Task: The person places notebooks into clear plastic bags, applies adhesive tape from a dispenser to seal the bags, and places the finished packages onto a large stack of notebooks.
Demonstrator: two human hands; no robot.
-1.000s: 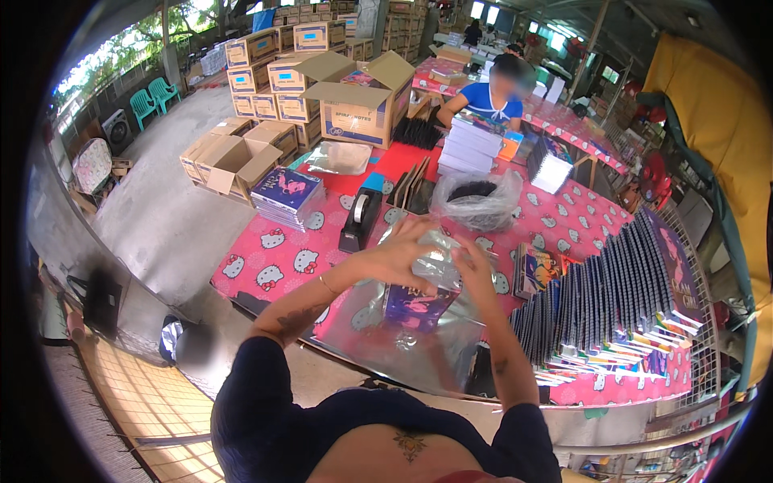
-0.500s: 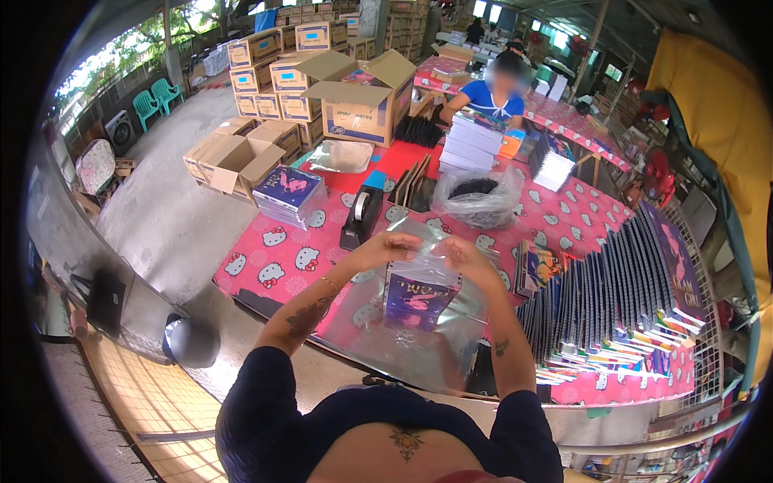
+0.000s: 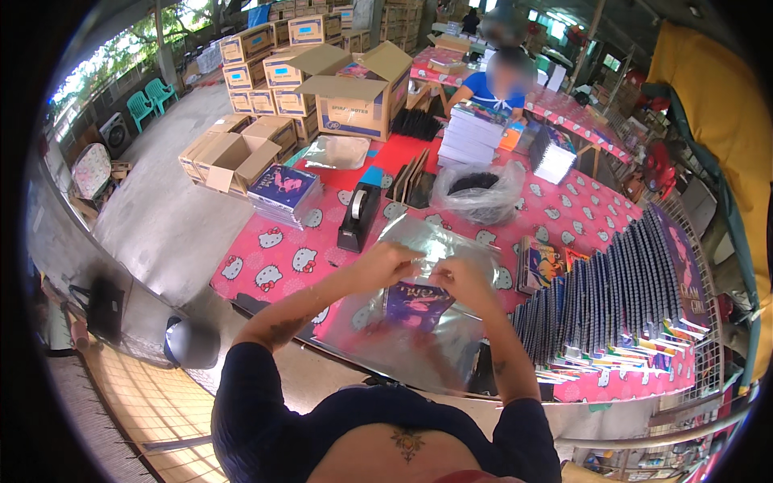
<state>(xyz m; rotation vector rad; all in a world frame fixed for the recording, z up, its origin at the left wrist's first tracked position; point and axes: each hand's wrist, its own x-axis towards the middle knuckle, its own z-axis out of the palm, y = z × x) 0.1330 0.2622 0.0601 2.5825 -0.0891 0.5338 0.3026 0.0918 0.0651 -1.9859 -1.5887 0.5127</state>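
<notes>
On the near right side of the black tape dispenser (image 3: pixel 359 213): one purple-covered notebook (image 3: pixel 419 307) amid clear film (image 3: pixel 460 245), left hand (image 3: pixel 391 264) and right hand (image 3: pixel 460 280) just apart, each seemingly pinched on the film, which uneven pulling could wrinkle or tear.

Desk (image 3: pixel 283 243) wore pink patterned cloth. Left of desk: grey concrete floor (image 3: pixel 179 173); beyond that, two green plastic chairs (image 3: pixel 138 108), front-loading washing machine (image 3: pixel 115 136). Past desk's far side: stacked brown cartons (image 3: pixel 316 30), bright windows (image 3: pixel 612 62). Daylight showed through trees (image 3: pixel 189 18) beyond desk, leftward. Yellow sheeting (image 3: pixel 708 145) hung right of desk.
</notes>
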